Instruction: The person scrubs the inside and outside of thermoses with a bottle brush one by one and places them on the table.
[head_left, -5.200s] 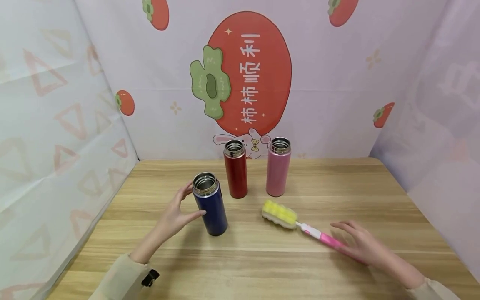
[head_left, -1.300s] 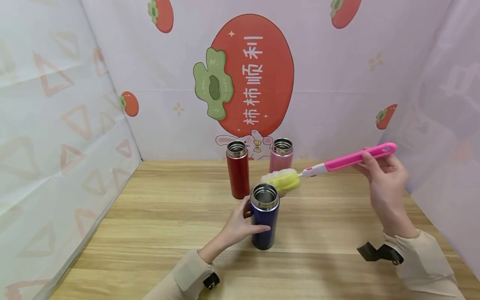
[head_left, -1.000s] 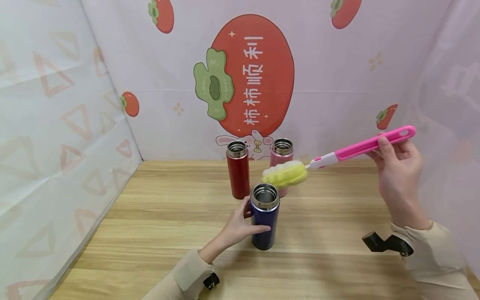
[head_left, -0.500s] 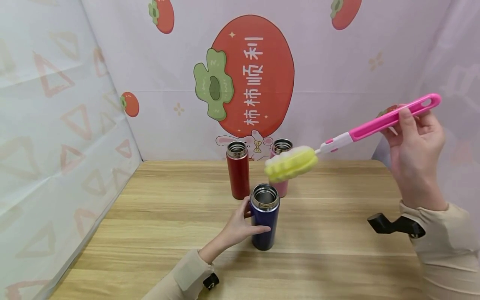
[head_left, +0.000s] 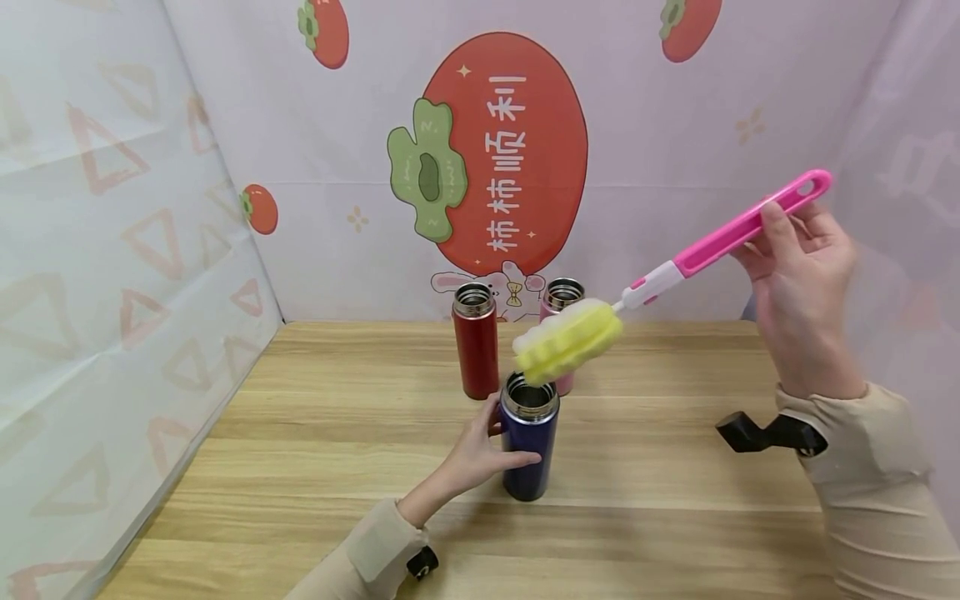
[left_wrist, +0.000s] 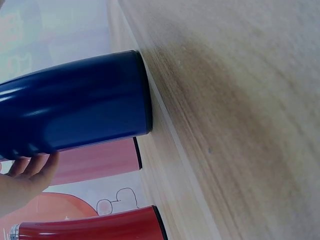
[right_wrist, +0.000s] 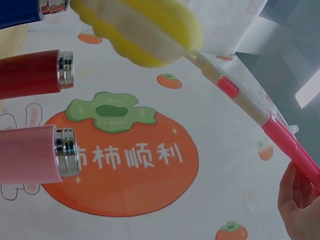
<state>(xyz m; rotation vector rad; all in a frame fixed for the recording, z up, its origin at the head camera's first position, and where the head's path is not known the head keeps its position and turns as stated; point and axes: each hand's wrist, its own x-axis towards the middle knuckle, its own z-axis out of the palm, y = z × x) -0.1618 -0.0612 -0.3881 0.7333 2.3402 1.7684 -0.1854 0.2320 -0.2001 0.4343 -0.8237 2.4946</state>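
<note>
A dark blue vacuum flask (head_left: 529, 454) stands upright on the table without a lid, its steel mouth facing up. My left hand (head_left: 474, 450) holds it around the side; the left wrist view shows the fingertips (left_wrist: 44, 170) against the blue wall. High on the right, my right hand (head_left: 806, 292) grips the pink handle of a bottle brush (head_left: 720, 242). The brush slants down to the left, and its yellow and white sponge head (head_left: 570, 340) hangs at the blue flask's mouth. From the head view I cannot tell whether the sponge touches the rim; the right wrist view shows the sponge (right_wrist: 145, 30) outside the flask.
Behind stand a red flask (head_left: 477, 354) and a pink flask (head_left: 564, 385), both lidless and upright; the sponge partly covers the pink one. The wooden table (head_left: 315, 433) ends at a printed cloth backdrop (head_left: 645, 233), with cloth walls on both sides.
Since the earliest frame, the blue flask moved right with my left hand, and the right hand raised the brush off the table. In the last half second the brush came left and its head lowered.
</note>
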